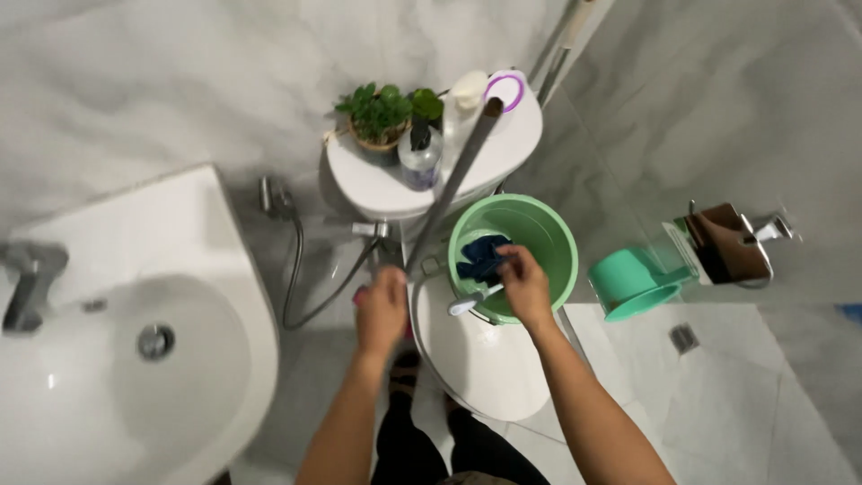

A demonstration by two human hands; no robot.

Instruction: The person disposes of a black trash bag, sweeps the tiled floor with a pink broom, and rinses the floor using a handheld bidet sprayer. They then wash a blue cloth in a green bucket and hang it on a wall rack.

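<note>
My left hand grips a long grey pole that leans up toward the toilet cistern. My right hand holds a dark blue cloth over a light green bucket, and a white brush handle sticks out below that hand. The bucket rests on the closed white toilet lid. Whether the right hand also grips the brush handle is unclear.
A white basin with a tap fills the left. On the cistern stand a potted plant, a soap bottle and a white jar. A spray hose hangs on the wall. A teal scoop lies behind a glass partition.
</note>
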